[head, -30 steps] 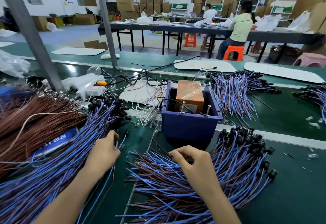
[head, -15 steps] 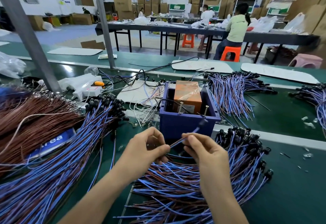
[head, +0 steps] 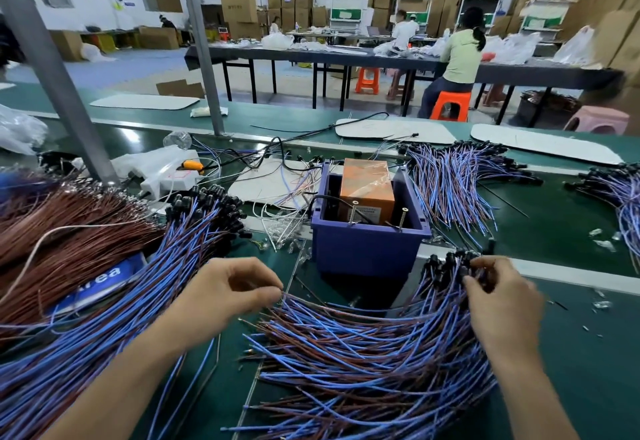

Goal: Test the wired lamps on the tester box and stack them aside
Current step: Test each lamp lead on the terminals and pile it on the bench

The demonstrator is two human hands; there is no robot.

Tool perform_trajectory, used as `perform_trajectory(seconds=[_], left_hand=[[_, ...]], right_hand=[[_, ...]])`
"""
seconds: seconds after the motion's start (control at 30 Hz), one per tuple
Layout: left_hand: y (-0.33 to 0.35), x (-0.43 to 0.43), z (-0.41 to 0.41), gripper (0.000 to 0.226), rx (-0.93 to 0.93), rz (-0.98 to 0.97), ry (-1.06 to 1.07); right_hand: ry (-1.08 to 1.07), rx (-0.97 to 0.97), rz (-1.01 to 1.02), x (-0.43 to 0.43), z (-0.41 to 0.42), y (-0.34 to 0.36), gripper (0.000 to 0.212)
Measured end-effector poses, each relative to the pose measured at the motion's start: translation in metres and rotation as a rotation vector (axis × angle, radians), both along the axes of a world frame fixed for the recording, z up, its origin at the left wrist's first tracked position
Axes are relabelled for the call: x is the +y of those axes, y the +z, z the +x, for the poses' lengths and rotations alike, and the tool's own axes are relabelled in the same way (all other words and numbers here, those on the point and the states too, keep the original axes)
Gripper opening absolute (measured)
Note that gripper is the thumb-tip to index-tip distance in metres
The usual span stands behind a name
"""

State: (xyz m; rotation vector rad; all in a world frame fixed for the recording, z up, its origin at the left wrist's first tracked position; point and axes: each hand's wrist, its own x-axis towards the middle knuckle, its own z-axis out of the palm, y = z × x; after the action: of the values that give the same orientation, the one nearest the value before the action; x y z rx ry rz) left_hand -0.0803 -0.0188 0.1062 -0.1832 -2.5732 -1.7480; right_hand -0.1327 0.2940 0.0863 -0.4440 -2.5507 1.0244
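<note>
Two hands, one tester box (head: 367, 249), four heaps of wired lamps (head: 363, 353).
Head view: left hand (head: 239, 287) pinches wire tips at the box's 7 o'clock; right hand (head: 498, 297), fingers curled, seemingly grips black lamp heads at 4 o'clock, nearest heap.

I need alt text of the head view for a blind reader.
The left hand pinches wire ends and the right hand pinches black lamp heads in a pile of blue and brown wired lamps. A blue tester box stands behind.

White "rea" on blue sheet (head: 104, 275)
</note>
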Motion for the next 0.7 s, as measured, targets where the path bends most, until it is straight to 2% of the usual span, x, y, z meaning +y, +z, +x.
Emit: perform_trajectory(seconds=[0.07, 0.13, 0.17, 0.23, 0.3, 0.4, 0.5, 0.57, 0.63, 0.7], left_hand=[[0.005, 0.006, -0.005, 0.011, -0.039, 0.099, -0.010], [0.007, 0.016, -0.010, 0.015, -0.077, 0.183, -0.040], [0.010, 0.023, -0.013, 0.015, -0.089, 0.221, -0.051], [0.014, 0.037, -0.020, 0.015, -0.097, 0.313, -0.057], [0.016, 0.051, -0.026, 0.014, -0.093, 0.424, -0.045], [0.014, 0.068, -0.032, 0.012, -0.114, 0.579, 0.000], [0.006, 0.080, -0.035, 0.008, -0.191, 0.652, 0.061], [0.001, 0.086, -0.037, 0.002, -0.231, 0.616, 0.069], [-0.004, 0.091, -0.039, 0.006, -0.241, 0.567, 0.086], [-0.006, 0.094, -0.044, 0.005, -0.232, 0.537, 0.147]], right_hand=[[0.040, -0.152, 0.202, -0.011, 0.003, 0.004, 0.040], [0.140, -0.007, 0.238, -0.032, 0.015, 0.015, 0.042], [0.257, 0.104, 0.162, -0.046, 0.023, 0.020, 0.037], [0.499, 0.165, -0.074, -0.073, 0.040, 0.029, 0.026], [0.585, 0.193, -0.111, -0.092, 0.046, 0.026, 0.017], [0.540, 0.267, -0.221, -0.101, 0.042, 0.019, 0.009], [0.513, 0.203, -0.364, -0.098, 0.035, 0.013, 0.008], [0.498, 0.169, -0.421, -0.096, 0.032, 0.008, 0.012], [0.458, 0.144, -0.479, -0.094, 0.030, 0.004, 0.014], [0.380, 0.121, -0.616, -0.091, 0.026, 0.001, 0.012]])
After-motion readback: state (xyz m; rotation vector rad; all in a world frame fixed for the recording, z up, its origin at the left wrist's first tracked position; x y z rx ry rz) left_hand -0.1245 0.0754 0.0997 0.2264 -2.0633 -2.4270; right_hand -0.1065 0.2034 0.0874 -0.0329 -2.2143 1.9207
